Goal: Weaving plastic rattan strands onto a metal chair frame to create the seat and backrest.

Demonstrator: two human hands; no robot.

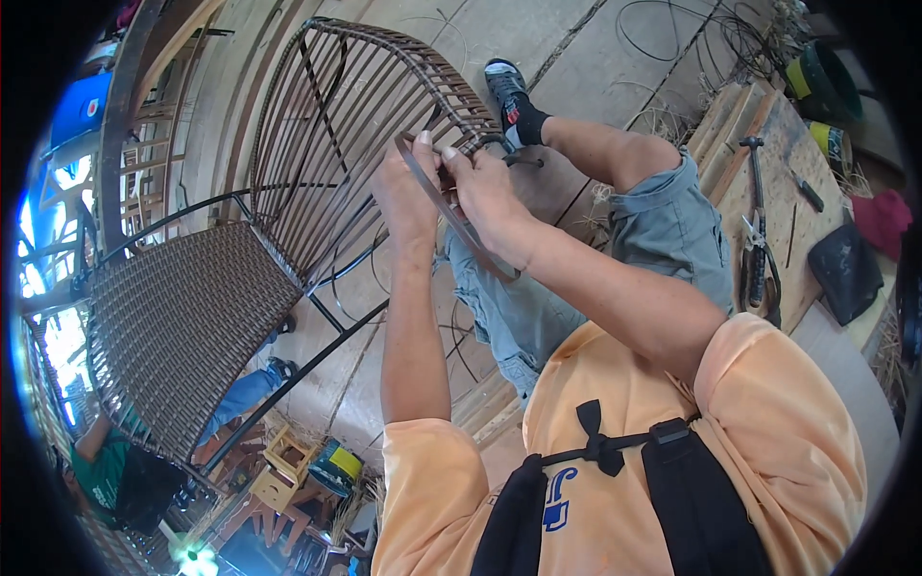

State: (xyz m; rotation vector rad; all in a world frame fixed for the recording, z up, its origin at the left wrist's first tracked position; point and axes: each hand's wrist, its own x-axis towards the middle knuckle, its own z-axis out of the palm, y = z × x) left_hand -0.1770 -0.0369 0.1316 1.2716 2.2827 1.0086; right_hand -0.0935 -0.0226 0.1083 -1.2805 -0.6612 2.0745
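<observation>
A chair frame with a closely woven brown seat (197,322) lies tilted on my left. Brown strands (312,144) fan across its back to a wrapped rim (423,60). At the near end of that rim my left hand (407,192) is closed, its fingertips pinching a flat brown weaving strip (437,197). The strip loops over and its tail hangs down by my right wrist. Close beside, my right hand (486,197) is closed too, thumb and fingers pressed together at the rim. What lies between its fingertips is hidden.
On my right, a wooden board (773,192) carries a hammer (756,192), a small dark-handled tool (807,190) and a black pouch (845,274). Loose strands (691,29) coil on the floor beyond. Another person in a green shirt (110,470) sits past the seat, near a small wooden stool (285,461).
</observation>
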